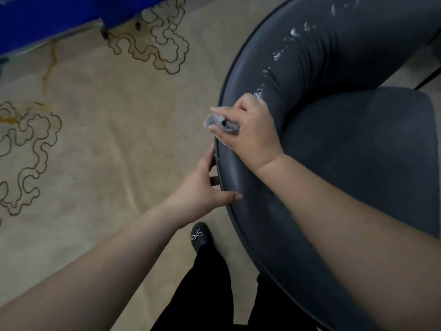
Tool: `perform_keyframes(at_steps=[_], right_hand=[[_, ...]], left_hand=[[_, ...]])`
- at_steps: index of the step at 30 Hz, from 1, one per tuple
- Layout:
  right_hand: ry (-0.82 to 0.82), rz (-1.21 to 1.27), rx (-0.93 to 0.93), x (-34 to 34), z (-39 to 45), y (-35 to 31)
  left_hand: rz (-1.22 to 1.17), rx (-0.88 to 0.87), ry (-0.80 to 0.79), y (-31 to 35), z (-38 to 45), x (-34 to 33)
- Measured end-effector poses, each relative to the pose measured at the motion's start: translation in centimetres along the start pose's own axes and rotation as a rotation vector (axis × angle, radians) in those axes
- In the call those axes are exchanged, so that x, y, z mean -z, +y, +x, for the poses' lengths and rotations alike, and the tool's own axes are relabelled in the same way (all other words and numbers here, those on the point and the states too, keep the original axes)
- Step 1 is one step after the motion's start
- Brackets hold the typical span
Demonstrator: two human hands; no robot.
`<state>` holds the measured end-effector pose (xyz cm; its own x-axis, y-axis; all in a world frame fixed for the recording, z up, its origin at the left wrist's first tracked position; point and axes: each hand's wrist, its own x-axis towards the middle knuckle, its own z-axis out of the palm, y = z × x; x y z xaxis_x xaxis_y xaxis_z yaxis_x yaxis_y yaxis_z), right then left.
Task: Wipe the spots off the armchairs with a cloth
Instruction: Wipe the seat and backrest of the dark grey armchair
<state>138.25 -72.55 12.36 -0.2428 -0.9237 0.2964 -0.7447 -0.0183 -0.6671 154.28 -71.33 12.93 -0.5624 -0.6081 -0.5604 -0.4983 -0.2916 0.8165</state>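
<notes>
Across the beige carpet with looping brown outlines stands a big dark grey, smooth-skinned round armchair, its curved padded back rising from a rounded seat cushion. Along the crest of that back runs a trail of white spots, from the far upper edge down to just beside the person's right hand. That hand is clenched around a small crumpled pale grey cloth and presses it on the back's outer rim; a wad of it pokes out between thumb and fingers. The left hand lies flat-fingered against the outer edge lower down, thumb laid over the rim, steadying the chair and clasping nothing.

I would judge the cloth light, soft and easily bunched, best kept balled in the palm so that a fold faces the stain. The upholstery looks slick and yielding, so firm strokes along the crest seem wise. No containers are visible. Below, a black shoe with a sparkly bow stands near the chair's base.
</notes>
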Motion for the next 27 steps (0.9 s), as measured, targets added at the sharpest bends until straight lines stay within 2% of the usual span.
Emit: perform_keyframes(at_steps=[3, 8, 12, 17, 24, 27], right_hand=[[0.087, 0.025, -0.093, 0.3, -1.6, -0.3], [0.131, 0.067, -0.140, 1.3, -7.4, -0.4], [0.164, -0.026, -0.135, 0.3, -4.5, 0.2], [0.199, 0.048, -0.228, 0.5, 1.5, 2.5], [0.271, 0.138, -0.342, 0.6, -2.9, 1.4], [0.271, 0.099, -0.329, 0.5, -0.4, 2.5]], left_hand=[[0.023, -0.013, -0.027, 0.7, 1.0, 1.4], [0.086, -0.059, -0.092, 2.3, 3.1, 3.6], [0.119, -0.105, -0.149, 3.1, 4.6, 4.6], [0.109, -0.120, -0.150, 4.0, 6.4, 5.2], [0.159, -0.105, -0.156, 6.0, 8.7, 5.9], [0.175, -0.097, -0.146, 6.9, 9.4, 6.2]])
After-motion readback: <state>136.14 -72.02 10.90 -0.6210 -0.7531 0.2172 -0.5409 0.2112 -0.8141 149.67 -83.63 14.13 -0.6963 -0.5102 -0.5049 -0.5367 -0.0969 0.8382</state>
